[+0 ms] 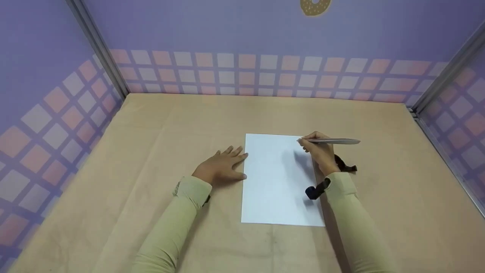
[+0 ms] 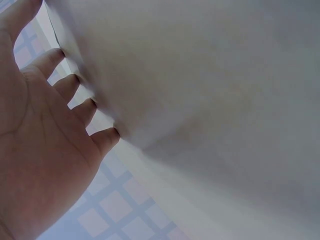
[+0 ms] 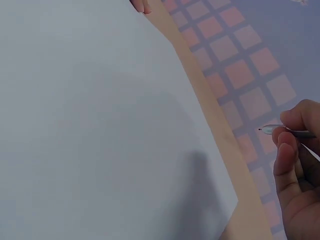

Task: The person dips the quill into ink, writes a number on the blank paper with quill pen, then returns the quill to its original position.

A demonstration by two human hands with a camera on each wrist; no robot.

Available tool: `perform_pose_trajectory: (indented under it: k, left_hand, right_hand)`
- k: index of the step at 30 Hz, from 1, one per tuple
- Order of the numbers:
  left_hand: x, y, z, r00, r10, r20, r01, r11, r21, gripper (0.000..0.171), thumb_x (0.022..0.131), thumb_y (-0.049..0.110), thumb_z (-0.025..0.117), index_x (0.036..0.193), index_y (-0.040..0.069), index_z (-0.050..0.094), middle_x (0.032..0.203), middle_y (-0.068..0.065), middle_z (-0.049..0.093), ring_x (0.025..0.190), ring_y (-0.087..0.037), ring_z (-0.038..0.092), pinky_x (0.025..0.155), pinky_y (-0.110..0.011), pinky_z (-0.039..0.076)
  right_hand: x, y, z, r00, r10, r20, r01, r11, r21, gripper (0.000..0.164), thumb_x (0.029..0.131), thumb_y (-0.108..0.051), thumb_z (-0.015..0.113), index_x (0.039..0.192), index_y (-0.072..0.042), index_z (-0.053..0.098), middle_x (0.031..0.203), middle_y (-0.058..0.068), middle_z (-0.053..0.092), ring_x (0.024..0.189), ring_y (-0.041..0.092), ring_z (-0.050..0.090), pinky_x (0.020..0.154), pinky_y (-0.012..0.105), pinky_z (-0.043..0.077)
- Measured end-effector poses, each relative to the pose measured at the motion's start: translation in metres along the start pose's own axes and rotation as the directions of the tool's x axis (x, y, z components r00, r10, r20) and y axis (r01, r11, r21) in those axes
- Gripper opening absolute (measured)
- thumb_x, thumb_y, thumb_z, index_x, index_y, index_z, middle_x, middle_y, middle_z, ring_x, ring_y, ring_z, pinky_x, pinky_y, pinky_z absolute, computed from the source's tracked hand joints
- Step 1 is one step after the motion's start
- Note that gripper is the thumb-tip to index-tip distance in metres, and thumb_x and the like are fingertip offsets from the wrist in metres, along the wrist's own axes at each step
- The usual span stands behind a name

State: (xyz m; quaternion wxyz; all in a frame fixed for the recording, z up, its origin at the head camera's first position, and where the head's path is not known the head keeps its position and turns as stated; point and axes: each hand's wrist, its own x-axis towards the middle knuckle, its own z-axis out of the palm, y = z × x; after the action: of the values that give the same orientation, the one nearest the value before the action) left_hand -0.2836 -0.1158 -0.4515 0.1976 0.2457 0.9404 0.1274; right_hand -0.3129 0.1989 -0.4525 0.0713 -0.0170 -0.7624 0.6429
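Note:
A blank white sheet of paper (image 1: 273, 182) lies on the table before me. My left hand (image 1: 223, 167) is spread flat beside it, with fingertips right at the paper's left edge. In the left wrist view the palm of the left hand (image 2: 50, 130) shows with its fingers apart. Over the paper's upper right corner, my right hand (image 1: 320, 151) pinches a silver-grey pen (image 1: 337, 141). The right wrist view shows the tip of the pen (image 3: 270, 129) poking out past the thumb and fingers of the right hand (image 3: 302, 170), raised above the sheet.
A tan cloth (image 1: 182, 125) covers the table. Purple walls (image 1: 227, 30) with pink and white squares stand at the back and both sides, joined by metal posts (image 1: 102, 49). A black wrist strap (image 1: 318, 189) sticks out by the right cuff, over the paper.

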Motion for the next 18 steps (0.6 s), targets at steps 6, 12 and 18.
perform_pose_trajectory:
  k: [6, 12, 18]
  left_hand:
    - [0.0, 0.001, 0.0, 1.0, -0.016, 0.012, 0.016, 1.0, -0.007, 0.08, 0.09, 0.057, 0.052, 0.155, 0.027, 0.017, 0.163, 0.002, 0.003, 0.151, -0.026, -0.002, 0.121, -0.053, 0.002]
    - [-0.001, 0.001, -0.001, 1.0, -0.015, 0.009, 0.015, 1.0, -0.006, 0.079, 0.09, 0.057, 0.052, 0.155, 0.027, 0.017, 0.163, 0.002, 0.003, 0.151, -0.025, -0.002, 0.121, -0.053, 0.002]
    - [-0.003, 0.001, 0.0, 1.0, -0.009, -0.006, 0.009, 1.0, -0.007, 0.078, 0.091, 0.056, 0.052, 0.155, 0.027, 0.018, 0.163, 0.001, 0.004, 0.151, -0.026, 0.0, 0.121, -0.053, 0.003]
  right_hand:
    - [0.008, 0.011, 0.005, 1.0, 0.017, -0.024, -0.017, 1.0, 0.007, 0.006, 0.082, -0.011, 0.074, 0.081, -0.009, 0.069, 0.07, -0.007, 0.069, 0.066, 0.011, 0.062, 0.061, 0.018, 0.053]
    - [0.008, 0.014, 0.011, 0.998, 0.043, -0.036, -0.042, 0.999, 0.001, 0.007, 0.083, -0.013, 0.073, 0.081, -0.01, 0.066, 0.072, -0.007, 0.069, 0.072, 0.016, 0.064, 0.066, 0.021, 0.054]
    - [0.011, 0.015, 0.016, 0.994, 0.084, -0.065, -0.083, 0.996, 0.02, 0.008, 0.082, -0.011, 0.072, 0.081, -0.007, 0.065, 0.069, -0.009, 0.068, 0.071, 0.017, 0.065, 0.064, 0.02, 0.054]
